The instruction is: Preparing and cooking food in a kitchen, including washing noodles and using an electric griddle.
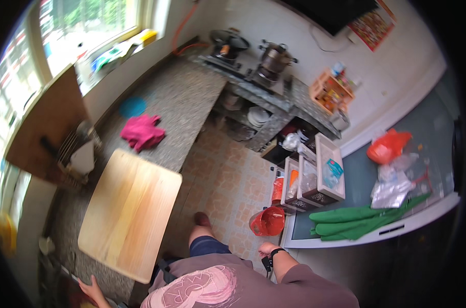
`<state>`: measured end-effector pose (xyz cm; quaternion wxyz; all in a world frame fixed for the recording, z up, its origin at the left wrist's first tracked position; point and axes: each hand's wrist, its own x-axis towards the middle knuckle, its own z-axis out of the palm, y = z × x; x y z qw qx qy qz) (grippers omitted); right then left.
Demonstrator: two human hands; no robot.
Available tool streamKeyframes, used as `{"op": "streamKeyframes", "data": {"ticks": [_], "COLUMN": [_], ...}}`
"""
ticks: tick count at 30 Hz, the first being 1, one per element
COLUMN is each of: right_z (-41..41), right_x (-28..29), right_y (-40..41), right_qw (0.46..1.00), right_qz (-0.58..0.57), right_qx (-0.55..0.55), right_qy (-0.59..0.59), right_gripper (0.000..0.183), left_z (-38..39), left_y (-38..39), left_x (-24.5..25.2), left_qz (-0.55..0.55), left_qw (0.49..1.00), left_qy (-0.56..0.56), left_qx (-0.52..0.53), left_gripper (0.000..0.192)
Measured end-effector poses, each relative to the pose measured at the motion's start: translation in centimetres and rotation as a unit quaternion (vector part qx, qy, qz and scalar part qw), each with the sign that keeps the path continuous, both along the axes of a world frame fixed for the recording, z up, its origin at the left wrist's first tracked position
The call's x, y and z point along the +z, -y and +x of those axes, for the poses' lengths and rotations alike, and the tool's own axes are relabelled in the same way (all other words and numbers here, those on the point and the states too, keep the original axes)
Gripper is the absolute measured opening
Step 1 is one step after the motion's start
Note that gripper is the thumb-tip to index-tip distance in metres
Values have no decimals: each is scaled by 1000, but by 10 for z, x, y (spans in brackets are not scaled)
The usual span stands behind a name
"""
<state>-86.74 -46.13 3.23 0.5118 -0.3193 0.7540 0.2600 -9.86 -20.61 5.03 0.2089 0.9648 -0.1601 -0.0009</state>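
My left hand (90,289) is low at the left, by the counter's near end, fingers apart and beside the rim of what looks like a sink (69,274). Nothing shows in its grasp. At my side hangs my right hand (268,249), fingers loosely curled, with a black band (278,252) around the wrist and a dark piece dangling from it. Between the left hand and the far counter, a wooden cutting board (129,215) lies flat on the speckled stone countertop (187,92). Beyond it are a crumpled pink cloth (142,132) and a round blue mat (133,107).
A brown board (48,127) leans at the window by a wire rack (69,148). A wok (229,40) and lidded pot (275,57) stand on the stove. On the floor are a red bucket (267,222) and drawer unit (325,169), near a door with green sleeves (360,219).
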Motion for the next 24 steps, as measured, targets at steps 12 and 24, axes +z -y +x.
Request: {"op": "streamKeyframes", "data": {"ticks": [12,24], "right_z": [-140,-14], "right_x": [17,314], "right_y": [130,489], "right_qw": [950,621], "right_qz": [-142,-700], "right_qx": [-238,155], "right_qy": [145,317], "right_gripper": [21,8], "left_z": [-152,-471], "left_y": [368,760], "left_x": [184,341], "left_qz": [-453,-485], "left_qw": [728,180], "left_qy": [-513,-832], "left_qx": [44,-200], "left_gripper": [58,72]}}
